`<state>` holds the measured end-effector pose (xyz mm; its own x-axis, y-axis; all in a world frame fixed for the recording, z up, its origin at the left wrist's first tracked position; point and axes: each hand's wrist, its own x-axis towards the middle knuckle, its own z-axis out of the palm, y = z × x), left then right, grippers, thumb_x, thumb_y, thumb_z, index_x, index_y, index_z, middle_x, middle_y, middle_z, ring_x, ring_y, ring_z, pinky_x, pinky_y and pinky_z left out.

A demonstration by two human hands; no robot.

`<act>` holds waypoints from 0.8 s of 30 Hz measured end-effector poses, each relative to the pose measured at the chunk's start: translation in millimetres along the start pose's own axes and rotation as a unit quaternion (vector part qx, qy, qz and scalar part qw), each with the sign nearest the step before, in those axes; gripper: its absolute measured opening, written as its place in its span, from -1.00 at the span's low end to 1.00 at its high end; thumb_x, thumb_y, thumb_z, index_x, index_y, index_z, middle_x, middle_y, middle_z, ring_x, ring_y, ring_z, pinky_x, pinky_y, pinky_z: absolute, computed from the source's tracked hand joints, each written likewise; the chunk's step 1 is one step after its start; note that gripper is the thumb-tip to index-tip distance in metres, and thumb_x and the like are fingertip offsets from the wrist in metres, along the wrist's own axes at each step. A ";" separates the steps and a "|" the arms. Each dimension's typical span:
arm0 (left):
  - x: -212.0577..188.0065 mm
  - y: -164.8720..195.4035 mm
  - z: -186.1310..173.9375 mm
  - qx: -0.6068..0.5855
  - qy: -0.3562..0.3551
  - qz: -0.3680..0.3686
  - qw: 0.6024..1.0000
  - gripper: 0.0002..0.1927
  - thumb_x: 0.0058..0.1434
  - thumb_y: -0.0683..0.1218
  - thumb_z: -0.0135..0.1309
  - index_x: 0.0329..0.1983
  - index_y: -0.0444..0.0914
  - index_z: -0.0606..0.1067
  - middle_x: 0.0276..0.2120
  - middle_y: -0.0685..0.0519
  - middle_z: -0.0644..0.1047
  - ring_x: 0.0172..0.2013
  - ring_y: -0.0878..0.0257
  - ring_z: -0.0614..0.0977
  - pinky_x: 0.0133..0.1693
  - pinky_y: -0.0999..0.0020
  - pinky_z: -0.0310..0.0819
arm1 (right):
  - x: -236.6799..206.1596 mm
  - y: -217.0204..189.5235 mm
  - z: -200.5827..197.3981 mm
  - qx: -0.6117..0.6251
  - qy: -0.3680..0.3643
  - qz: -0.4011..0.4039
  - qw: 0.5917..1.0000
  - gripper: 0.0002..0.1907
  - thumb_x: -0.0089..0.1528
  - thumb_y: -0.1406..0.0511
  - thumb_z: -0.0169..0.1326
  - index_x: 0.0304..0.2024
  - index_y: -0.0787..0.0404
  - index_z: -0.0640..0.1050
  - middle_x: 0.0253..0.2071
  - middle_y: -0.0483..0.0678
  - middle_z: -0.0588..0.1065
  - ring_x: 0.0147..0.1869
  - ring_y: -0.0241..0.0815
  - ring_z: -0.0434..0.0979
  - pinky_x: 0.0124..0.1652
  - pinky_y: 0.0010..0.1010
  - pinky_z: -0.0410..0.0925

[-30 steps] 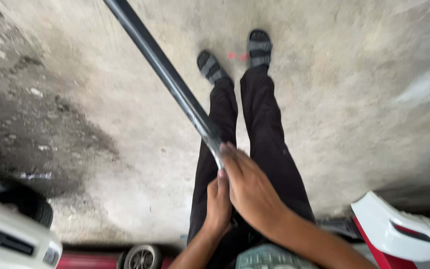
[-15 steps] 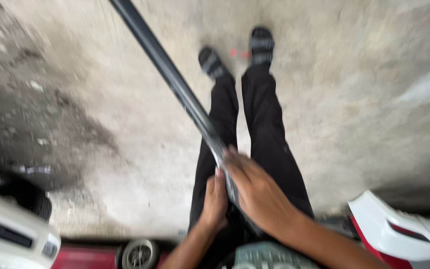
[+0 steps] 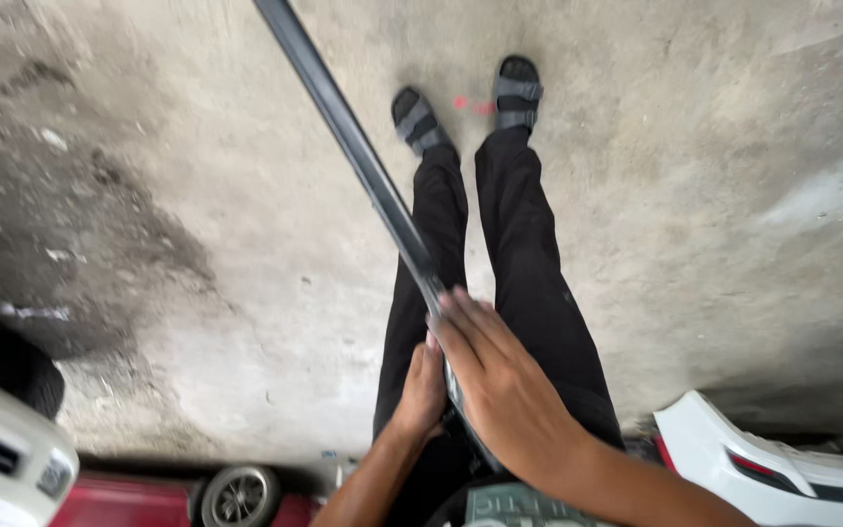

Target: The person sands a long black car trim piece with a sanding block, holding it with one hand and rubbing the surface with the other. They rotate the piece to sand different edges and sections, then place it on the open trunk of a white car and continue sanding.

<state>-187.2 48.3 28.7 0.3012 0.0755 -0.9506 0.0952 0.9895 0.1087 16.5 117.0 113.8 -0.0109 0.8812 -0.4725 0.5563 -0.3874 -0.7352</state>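
I'm looking straight down from the head view. My right hand (image 3: 504, 390) is lying over the near end of a long dark bar (image 3: 348, 146), fingers (image 3: 465, 317) stretched along it and wrapping it, so the grip is closed on the bar. My left hand (image 3: 423, 390) is sitting just beside it on the left, pressing against the bar's lower part; I cannot tell if it's actually clasping it. The bar is running diagonally from the hands up to the top edge, crossing over my black trousers (image 3: 519, 244). Feet in dark sandals (image 3: 517, 93) are standing on the stained concrete floor (image 3: 197, 195). A white car bumper (image 3: 782, 468) is showing lower right, a small wheel (image 3: 238, 496) lower left.
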 end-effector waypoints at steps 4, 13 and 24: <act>3.6 -9.5 4.0 -0.043 -0.124 0.064 0.989 -0.30 0.70 0.28 -0.35 -0.01 -0.45 0.46 -0.17 -0.09 0.58 -0.14 0.17 0.62 -0.09 0.29 0.53 | 5.2 -6.5 -13.0 -0.004 -0.018 0.014 1.000 -0.56 0.23 0.50 0.00 0.17 0.54 0.42 0.27 0.35 0.40 0.46 0.21 0.31 0.44 -0.04 0.12; -6.6 -3.3 21.1 -0.040 -0.055 0.013 0.998 -0.29 0.41 0.38 -0.27 0.09 -0.35 0.40 -0.19 -0.09 0.61 -0.20 0.12 0.69 -0.16 0.21 0.64 | -13.5 -11.9 -51.1 0.085 -0.067 0.031 0.994 -0.53 0.21 0.49 -0.08 0.20 0.39 0.44 0.29 0.20 0.44 0.46 0.19 0.36 0.35 -0.06 0.20; -28.4 70.1 54.2 -0.195 -0.286 0.255 0.903 -0.19 0.12 0.14 0.34 0.30 -0.35 0.31 -0.29 -0.08 0.59 -0.32 0.13 0.70 -0.22 0.28 0.64 | -30.3 114.3 -92.0 0.545 0.013 0.172 0.820 -0.68 0.46 0.27 -0.14 0.15 0.40 0.38 0.20 0.16 0.42 0.31 0.05 0.41 0.31 -0.03 0.33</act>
<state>-137.6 108.9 79.1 0.6624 0.5677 -0.4889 -0.5016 0.8208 0.2734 156.8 70.9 88.7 0.0171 0.6684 -0.7436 -0.5521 -0.6137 -0.5644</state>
